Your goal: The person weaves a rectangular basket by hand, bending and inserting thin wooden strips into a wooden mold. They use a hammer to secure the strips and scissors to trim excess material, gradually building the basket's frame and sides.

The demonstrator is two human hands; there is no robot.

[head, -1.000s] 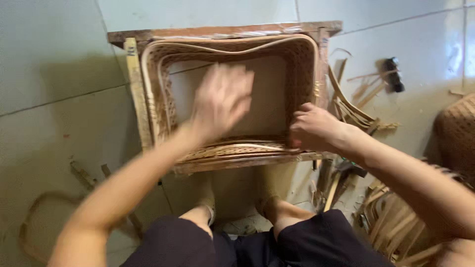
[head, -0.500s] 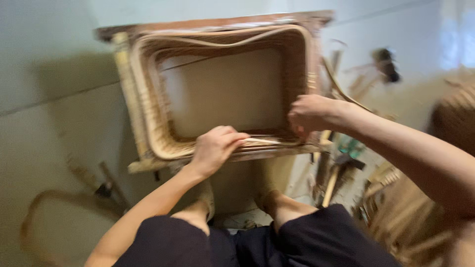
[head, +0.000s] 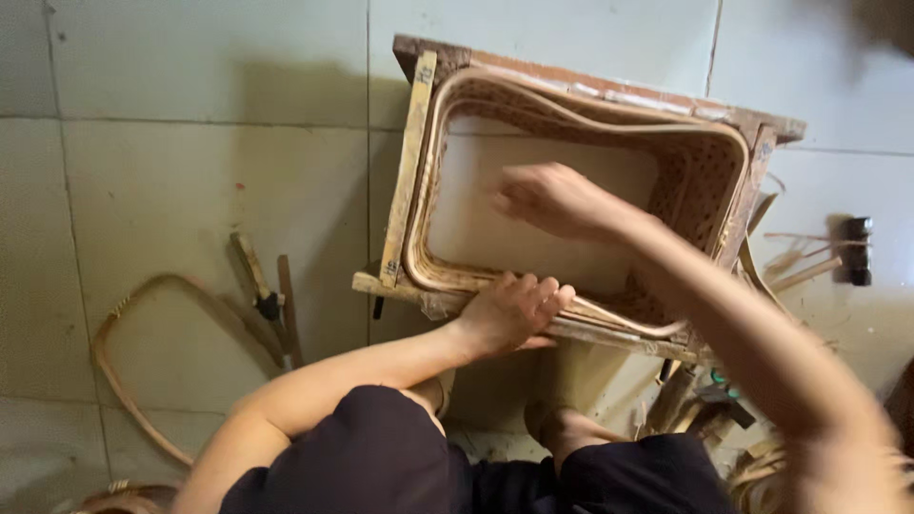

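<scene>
One woven basket [head: 571, 190], rectangular and open-topped, sits inside a worn wooden frame [head: 409, 181] on the tiled floor [head: 190, 171], directly in front of the seated person's knees. A loose cane rim strip [head: 590, 109] runs around the basket's mouth and bows up from the far edge instead of lying flush. The left hand [head: 509, 312] rests on the near edge, fingers curled over the rim and the frame rail and pressing them together. The right hand [head: 552, 198] hovers over the basket's interior, fingers loosely spread and blurred; it appears to hold nothing, though contact with the base cannot be told. Beyond the frame, a bent cane hoop [head: 124, 352] and a small hand tool [head: 262, 295] lie on the tiles to the left; cane offcuts [head: 795, 271] lie to the right. Judged risks: the bowed strip could spring free if the left hand's pressure eases; the basket could shift within the frame under one-sided pressing; fingers over the rim could be pinched between cane and rail.
</scene>
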